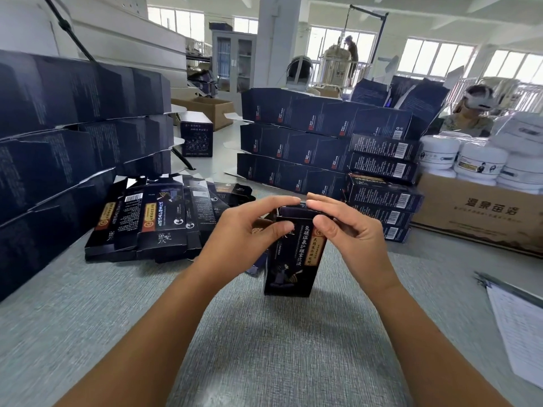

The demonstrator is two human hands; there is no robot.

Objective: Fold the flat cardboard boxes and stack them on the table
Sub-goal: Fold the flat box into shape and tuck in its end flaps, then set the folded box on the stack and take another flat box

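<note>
Box (pixel 289 257) stood upright on table (pixel 264 348), steadying it for closing. Left hand (pixel 246 233) and right hand (pixel 346 227) both pinched its top flap, apparently tucking it in.

Clearance: I see bare grey tabletop (pixel 279 348) beneath my wrists; flat dark blue cartons (pixel 152 224) crowd left of the left hand (pixel 244 233), stacked dark blue folded boxes (pixel 382 195) beyond the right hand (pixel 352 227).
</note>
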